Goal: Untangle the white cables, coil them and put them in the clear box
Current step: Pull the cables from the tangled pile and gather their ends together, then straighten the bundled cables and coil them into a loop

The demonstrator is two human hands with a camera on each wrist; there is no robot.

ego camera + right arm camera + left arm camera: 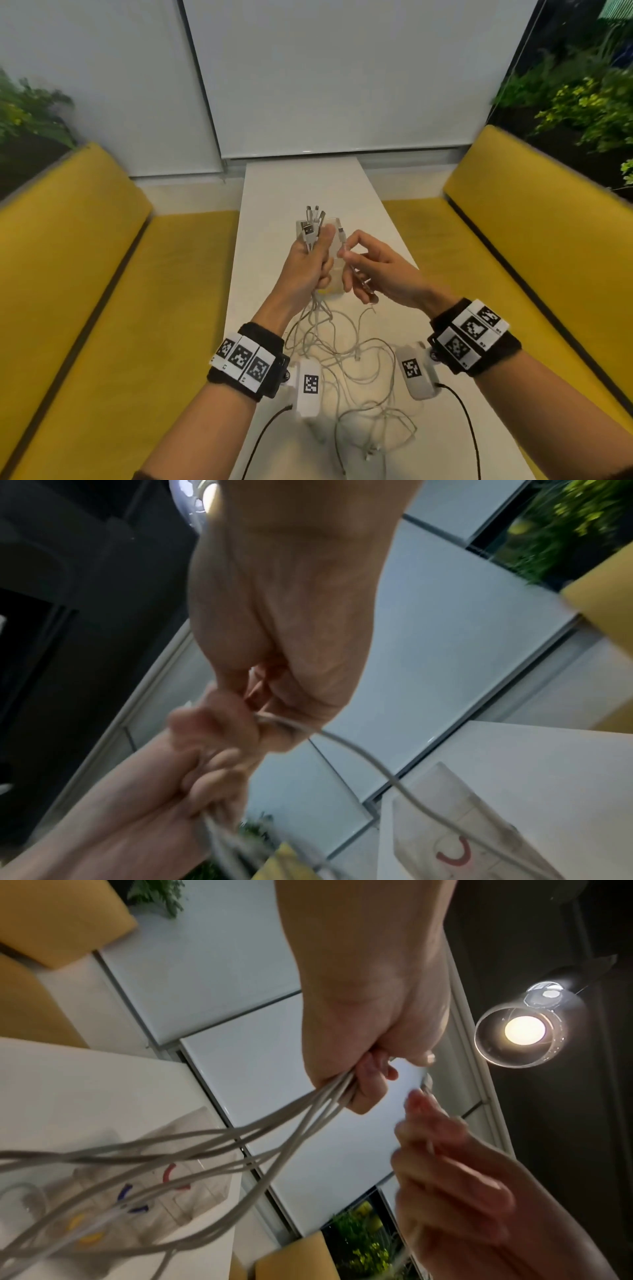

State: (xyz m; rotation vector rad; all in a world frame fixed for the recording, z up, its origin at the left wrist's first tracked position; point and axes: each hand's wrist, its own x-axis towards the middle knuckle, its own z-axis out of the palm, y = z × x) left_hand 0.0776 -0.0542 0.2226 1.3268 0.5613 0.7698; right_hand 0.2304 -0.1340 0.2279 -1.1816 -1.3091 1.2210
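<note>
- The left hand (306,265) is raised above the middle of the narrow white table (270,192), fist closed round a bundle of white cables (346,356); several plug ends (312,222) stick up out of the top of the fist.
- From the left wrist view, the left hand (369,1031) has its fingers (368,1093) curled tight about the strands, which fan out of the fist toward the table (89,1085).
- The right hand (380,270) is just beside the left, thumb and forefinger pinching a single cable end (342,236) upright; the other fingers are loosely curled, with that strand running down through them.
- In the right wrist view, the right hand (287,631) pinches one thin strand (377,767), which arcs away toward the table (548,753). The left hand (192,783) sits blurred just beside it.
- Below the hands the cables hang down and lie in loose, overlapping loops on the near half of the table, between the two wrists, reaching toward its near edge.
- The clear box (334,260) stands on the table's middle, partly hidden behind both hands; the wrist views show the clear box (192,1172) with coloured curved marks on it, red marks on the clear box (455,840).
- Yellow benches (102,308) run along both long edges of the table.
</note>
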